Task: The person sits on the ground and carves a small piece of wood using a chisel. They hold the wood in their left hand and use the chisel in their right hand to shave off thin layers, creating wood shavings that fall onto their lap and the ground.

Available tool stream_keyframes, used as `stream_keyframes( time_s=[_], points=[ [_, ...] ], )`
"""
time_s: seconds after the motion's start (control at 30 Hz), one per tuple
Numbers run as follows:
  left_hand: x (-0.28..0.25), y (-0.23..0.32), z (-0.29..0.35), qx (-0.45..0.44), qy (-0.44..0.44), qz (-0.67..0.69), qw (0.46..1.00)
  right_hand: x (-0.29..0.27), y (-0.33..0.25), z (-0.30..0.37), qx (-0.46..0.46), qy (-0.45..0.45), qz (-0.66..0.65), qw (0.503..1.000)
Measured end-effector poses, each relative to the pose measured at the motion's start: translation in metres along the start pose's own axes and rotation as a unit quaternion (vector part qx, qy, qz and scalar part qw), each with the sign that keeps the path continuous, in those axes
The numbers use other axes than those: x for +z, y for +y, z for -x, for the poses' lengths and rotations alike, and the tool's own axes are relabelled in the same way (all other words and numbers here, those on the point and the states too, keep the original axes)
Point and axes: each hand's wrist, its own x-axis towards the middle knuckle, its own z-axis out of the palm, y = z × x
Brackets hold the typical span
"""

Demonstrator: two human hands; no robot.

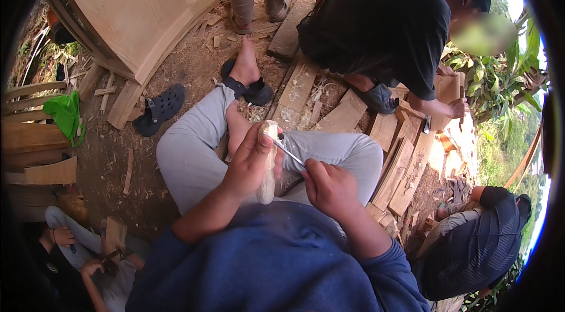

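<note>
Left hand [250, 162] was clenched around a pale wood piece [268, 162], fingers wrapped from the left side, thumb up near its top. The piece stood roughly upright over the person's lap, long axis running top to bottom, upper end rounded and poking out above the grip, lower end showing below the palm. It looked light, smooth-shaved, whitish cream, no bark.

Right hand [331, 185] was closed on the handle of a knife [288, 152]. The thin metal blade ran up and left from that fist and met the wood piece near its upper part, on its right side. So the wood lay up-left of the right hand; the left hand was the one on it, the right reached it only through the blade. Blade crossed the piece's long axis at a slant.

Both hands sat above grey trouser legs, a bare foot just beyond the wood.

Around: green bag [66, 115] by the planks at the left edge of the dirt ground, a black clog [160, 107] further in, a big curved wooden panel [132, 6] above it. Boards and shavings [321, 109] lay scattered mid-ground. A person in black [382, 23] crouched to the right working wood; another sat at the lower right.
</note>
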Motion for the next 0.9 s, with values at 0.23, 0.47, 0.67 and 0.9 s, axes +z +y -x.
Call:
stream_keyframes(
  time_s=[0.23,0.47,0.67,0.9],
  points=[
    [-0.013,-0.019,0.003,-0.047,0.045,0.024,0.998,-0.019,0.010,-0.015,-0.047,-0.093,0.024,0.994],
    [-0.060,-0.052,0.012,-0.063,0.111,0.133,0.983,-0.018,-0.017,-0.052,-0.107,-0.151,-0.052,0.981],
    [-0.052,-0.011,0.004,-0.035,0.098,0.062,0.993,-0.032,-0.018,-0.050,-0.060,-0.125,-0.074,0.988],
    [-0.017,-0.001,-0.023,0.036,0.150,-0.182,0.971,-0.001,-0.001,-0.010,0.152,-0.137,-0.232,0.951]
  ],
)
